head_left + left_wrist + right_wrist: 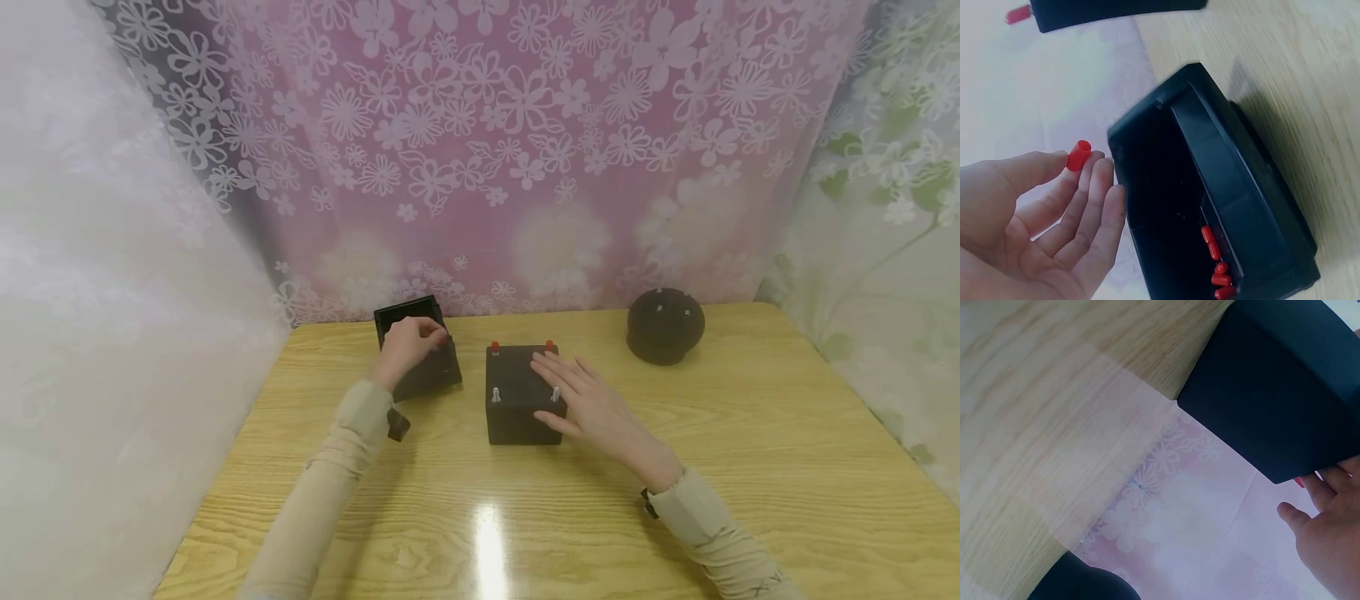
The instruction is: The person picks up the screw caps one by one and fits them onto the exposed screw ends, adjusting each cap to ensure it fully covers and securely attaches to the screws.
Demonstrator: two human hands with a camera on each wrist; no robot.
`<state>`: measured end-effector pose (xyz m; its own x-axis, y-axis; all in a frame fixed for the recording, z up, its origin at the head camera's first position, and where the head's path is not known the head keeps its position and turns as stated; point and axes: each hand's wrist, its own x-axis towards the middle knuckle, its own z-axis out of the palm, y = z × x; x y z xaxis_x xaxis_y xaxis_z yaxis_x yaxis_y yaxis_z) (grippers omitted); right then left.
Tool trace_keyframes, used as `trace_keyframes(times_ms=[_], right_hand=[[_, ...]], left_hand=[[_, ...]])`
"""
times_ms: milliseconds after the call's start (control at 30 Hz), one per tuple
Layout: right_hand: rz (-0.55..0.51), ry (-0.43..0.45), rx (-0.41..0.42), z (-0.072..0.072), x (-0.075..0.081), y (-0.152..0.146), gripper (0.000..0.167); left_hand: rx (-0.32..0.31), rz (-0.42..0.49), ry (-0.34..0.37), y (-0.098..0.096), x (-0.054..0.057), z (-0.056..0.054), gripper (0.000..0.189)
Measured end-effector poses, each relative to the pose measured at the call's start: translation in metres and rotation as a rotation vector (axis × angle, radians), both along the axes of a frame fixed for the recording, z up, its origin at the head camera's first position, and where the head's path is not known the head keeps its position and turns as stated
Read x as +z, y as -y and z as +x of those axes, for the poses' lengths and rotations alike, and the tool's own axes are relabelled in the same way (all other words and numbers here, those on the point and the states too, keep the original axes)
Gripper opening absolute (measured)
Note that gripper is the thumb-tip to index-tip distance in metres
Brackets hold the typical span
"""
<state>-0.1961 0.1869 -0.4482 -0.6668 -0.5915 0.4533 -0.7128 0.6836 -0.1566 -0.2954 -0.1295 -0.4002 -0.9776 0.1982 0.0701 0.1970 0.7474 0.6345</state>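
the left hand (pixel 408 340) pinches a small red cap (pixel 1077 155) between thumb and a finger, the other fingers loosely bent, above the dark bin (pixel 1241 169) at ten o'clock from the black block (pixel 525 427). the cap's hollow mouth points to one o'clock in the left wrist view; loose caps (pixel 1221 269) lie in the bin around five o'clock there. the cap looks light, smooth and slightly springy, so it probably rolls easily and dents under a hard squeeze; best held by its sides, mouth left free. the block seems stiff and stable. the right hand (pixel 592 404), fingers nearly straight and gripping nothing, rests on it at three o'clock. bare metal pegs (pixel 496 394) stand at its seven and five o'clock corners; capped pegs (pixel 550 344) at eleven and one. a dark round piece (pixel 656 337) sits at two o'clock.
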Motion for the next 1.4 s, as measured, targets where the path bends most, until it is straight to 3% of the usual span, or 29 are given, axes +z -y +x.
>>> trace_keyframes(times_ms=[500,700,1033,1400], right_hand=[[-0.02,-0.021,0.011,0.0,-0.001,0.0,0.076],[-0.024,-0.023,0.008,0.001,-0.001,0.0,0.077],[-0.023,-0.022,0.005,0.001,-0.002,0.0,0.076],[-0.027,-0.031,0.007,0.001,-0.001,0.0,0.076]], left_hand=[[-0.06,0.203,0.043,-0.014,0.005,0.028,0.032],[-0.107,0.312,0.02,-0.022,0.005,0.041,0.029],[-0.126,0.421,0.004,-0.031,0.003,0.065,0.028],[-0.179,0.393,-0.015,-0.04,-0.002,0.081,0.027]])
